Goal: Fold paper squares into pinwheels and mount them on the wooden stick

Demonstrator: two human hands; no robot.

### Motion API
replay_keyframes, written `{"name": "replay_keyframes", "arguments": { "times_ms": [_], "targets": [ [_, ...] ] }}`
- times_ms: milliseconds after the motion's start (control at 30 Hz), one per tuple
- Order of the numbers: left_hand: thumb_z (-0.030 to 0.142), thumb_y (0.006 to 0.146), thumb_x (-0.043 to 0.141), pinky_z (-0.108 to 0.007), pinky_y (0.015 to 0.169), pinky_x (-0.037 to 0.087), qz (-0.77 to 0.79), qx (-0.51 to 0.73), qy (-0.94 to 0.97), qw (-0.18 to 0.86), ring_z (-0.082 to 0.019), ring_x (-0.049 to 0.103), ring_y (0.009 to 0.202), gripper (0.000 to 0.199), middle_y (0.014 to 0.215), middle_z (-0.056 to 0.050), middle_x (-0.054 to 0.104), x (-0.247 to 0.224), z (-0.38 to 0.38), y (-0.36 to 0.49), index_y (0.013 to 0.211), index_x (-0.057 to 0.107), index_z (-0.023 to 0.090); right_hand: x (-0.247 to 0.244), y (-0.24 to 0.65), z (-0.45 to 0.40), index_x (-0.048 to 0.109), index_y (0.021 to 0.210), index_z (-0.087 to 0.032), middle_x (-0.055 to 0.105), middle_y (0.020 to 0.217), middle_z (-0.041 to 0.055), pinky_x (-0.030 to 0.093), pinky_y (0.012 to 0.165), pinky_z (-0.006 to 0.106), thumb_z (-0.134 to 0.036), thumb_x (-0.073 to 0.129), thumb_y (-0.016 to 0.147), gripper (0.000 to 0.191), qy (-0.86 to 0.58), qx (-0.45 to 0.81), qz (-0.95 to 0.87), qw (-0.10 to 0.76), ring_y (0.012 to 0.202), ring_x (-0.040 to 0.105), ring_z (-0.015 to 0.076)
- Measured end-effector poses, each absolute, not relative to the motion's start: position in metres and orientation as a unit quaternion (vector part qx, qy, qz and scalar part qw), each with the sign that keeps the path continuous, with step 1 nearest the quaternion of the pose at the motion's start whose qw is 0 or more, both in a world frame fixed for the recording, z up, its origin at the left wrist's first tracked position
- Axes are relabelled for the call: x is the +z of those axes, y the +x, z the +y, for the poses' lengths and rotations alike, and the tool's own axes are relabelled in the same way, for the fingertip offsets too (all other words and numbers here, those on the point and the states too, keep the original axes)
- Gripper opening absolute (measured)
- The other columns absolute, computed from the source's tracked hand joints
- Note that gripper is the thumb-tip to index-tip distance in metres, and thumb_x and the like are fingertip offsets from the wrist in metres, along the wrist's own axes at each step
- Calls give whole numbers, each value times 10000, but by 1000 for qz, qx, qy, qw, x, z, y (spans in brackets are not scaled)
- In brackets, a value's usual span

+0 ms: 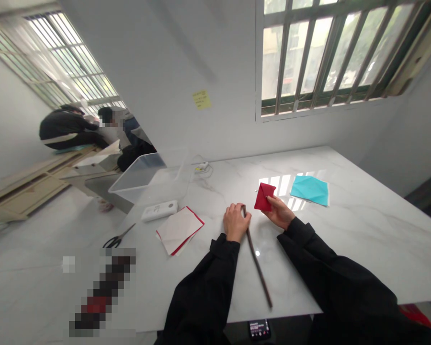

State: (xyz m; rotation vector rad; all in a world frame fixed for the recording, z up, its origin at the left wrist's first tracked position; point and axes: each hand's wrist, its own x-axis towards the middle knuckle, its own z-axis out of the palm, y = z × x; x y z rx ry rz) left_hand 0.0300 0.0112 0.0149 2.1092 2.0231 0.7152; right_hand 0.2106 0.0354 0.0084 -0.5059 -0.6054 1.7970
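My left hand (236, 222) rests on the white marble-patterned table, its fingers closed round the upper end of a thin dark stick (257, 263). The stick's lower end lies toward the table's front edge. To the right, my right hand (280, 212) pinches a folded red piece (264, 197), held just above the table with its fingers at the right edge. Left of my left hand lies a stack of pale sheets (179, 230) with red edges. A turquoise stack (310, 189) lies beyond my right hand.
Black scissors (114, 241), a white box-like device (160, 211) and a clear plastic bin (143, 179) are on the left. A small white item with a cable (202, 166) lies near the wall. A phone (259, 329) is below the front edge. Two people sit at the far left.
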Motion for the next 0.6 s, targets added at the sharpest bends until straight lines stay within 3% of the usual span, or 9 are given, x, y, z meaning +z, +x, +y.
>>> {"name": "replay_keyframes", "arguments": {
  "times_ms": [133,233,300,433,600],
  "targets": [
    [174,828,603,-318,788,441,659,328,655,172,-192,618,801,259,897,-47,677,14,20,14,1059,704,232,7,210,36,727,1064,-224,758,1001,10,574,798,243,-298,864,734,365,-214,763,-282,541,850,699,144],
    [271,853,616,-264,605,425,610,433,577,328,-106,567,561,312,843,-7,642,14,25,7,1156,676,233,5,209,35,724,1089,-224,748,1029,26,560,825,263,-309,862,742,383,-206,768,-306,524,887,690,154],
    [352,841,649,-230,479,343,552,485,521,434,-60,487,452,411,830,10,597,17,26,5,1231,639,220,3,210,35,724,1071,-222,742,1031,41,552,854,303,-327,875,726,391,-208,768,-322,512,918,685,177],
    [463,822,694,-204,417,207,448,507,467,570,-22,412,425,548,827,14,547,27,21,8,1296,617,202,2,213,34,706,878,-214,713,938,34,526,904,385,-332,904,683,302,-202,756,-374,498,922,672,201],
    [429,842,685,-206,468,292,404,505,459,609,-24,448,482,523,876,-8,577,35,15,12,1305,642,190,6,215,35,703,803,-200,666,883,24,495,863,347,-331,871,734,224,-217,675,-503,494,869,633,173]
  ]
}}
